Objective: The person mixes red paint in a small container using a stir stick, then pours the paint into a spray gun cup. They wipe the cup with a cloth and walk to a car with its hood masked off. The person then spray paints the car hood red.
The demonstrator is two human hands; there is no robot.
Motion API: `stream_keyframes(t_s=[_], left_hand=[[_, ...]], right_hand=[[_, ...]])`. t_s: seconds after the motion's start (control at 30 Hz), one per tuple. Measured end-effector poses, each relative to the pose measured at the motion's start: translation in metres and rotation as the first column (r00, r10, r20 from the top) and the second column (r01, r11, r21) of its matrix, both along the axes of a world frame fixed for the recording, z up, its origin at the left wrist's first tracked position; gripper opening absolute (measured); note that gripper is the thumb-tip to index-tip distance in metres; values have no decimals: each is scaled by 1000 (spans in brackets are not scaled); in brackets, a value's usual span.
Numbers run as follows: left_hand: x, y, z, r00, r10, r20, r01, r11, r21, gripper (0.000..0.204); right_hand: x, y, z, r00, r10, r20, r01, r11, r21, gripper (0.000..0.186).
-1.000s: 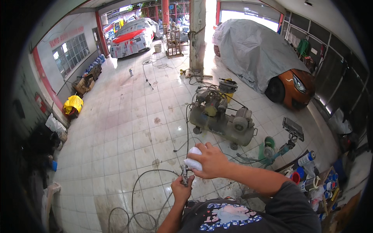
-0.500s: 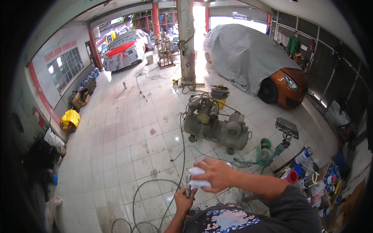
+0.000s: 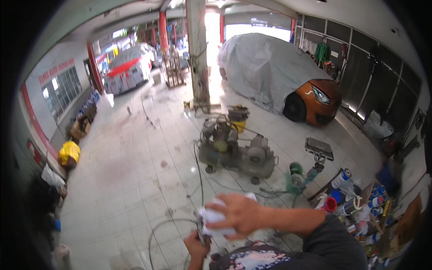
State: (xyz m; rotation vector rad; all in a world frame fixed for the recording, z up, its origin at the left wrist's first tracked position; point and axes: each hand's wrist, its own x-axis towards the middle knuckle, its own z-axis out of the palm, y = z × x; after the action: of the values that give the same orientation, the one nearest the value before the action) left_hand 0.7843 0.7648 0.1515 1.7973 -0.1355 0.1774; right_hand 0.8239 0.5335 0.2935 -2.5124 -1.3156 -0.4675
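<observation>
Low in the middle, my left hand [image 3: 196, 246] is closed round the lower part of a metal spray gun [image 3: 200, 221], which stands roughly upright. A dark hose runs near it across the floor. My right hand [image 3: 240, 215] comes in from the right, its fingers wrapped over a crumpled white cloth [image 3: 211, 218]. The cloth presses against the upper part of the gun and hides some of it. A bit of the cloth also shows beyond the back of my right hand.
An air compressor [image 3: 236, 157] stands ahead with a yellow bucket [image 3: 238, 125] behind it. To the right are a stand with a dark flat head [image 3: 319, 148] and cluttered paint cans [image 3: 340, 178]. A covered orange car [image 3: 315, 101] and a pillar [image 3: 198, 54] are farther back.
The view has turned slightly right, so the room has shifted left. My hands still grip the gun and cloth, with the cloth now closer over the gun's upper part.
</observation>
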Motion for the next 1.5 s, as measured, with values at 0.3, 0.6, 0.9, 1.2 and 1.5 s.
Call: stream_keyframes(t_s=[0.3,0.6,0.9,1.2,1.5], left_hand=[[50,7,-63,929,-190,317,-70,752,655,37],[77,-35,-42,968,-189,166,112,914,391,40],[94,-50,-52,987,-160,21,142,923,357,35],[112,-87,-17,974,-17,-227,0,997,-75,50],[115,-102,6,961,-110,-254,55,975,-217,43]], right_hand=[[-4,0,3,999,-20,26,17,993,121,56],[87,-51,14,988,-152,24,152,988,23,59],[65,-59,-44,989,-129,72,128,992,19,53],[124,-21,-2,718,-611,-332,582,790,-194,42],[207,-54,13,427,-550,-718,406,826,-391,52]])
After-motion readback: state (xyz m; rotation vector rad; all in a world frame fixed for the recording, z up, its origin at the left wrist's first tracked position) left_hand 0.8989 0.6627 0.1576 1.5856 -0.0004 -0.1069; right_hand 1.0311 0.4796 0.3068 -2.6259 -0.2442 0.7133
